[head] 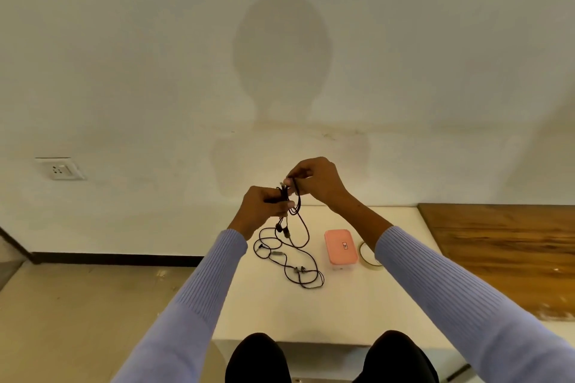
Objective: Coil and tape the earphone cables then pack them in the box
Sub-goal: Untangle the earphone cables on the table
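Knees at counter [267, 314] edge, both sleeves reaching forward.

Nearest on the white counter: loose earphone cable [289, 261], sprawled in open loops, buds and inline piece lying free. Not coiled, not taped. Whether it is one set or two tangled together, cannot tell.

Just right of the loops: pink box [341, 248], lid on, nothing packed as far as shows. Beyond its right side, tape roll [368, 255], lying flat, partly behind the right sleeve, untouched.

Above the counter, both hands raised with the upper run of cable between them. Left hand [264, 207]: grip clenched round a bundle of gathered strands, fingers curled, thumb across. Right hand [314, 180]: grip pinching the cable near what looks like the plug end, fingertips together, a little higher and farther off than the left. Strands hang from both hands down to the counter.

Judgement: early stage. Coiling just begun; most cable length left to wind, then taping, opening the box, packing.

Far: pale wall, socket [60, 168] low at left.
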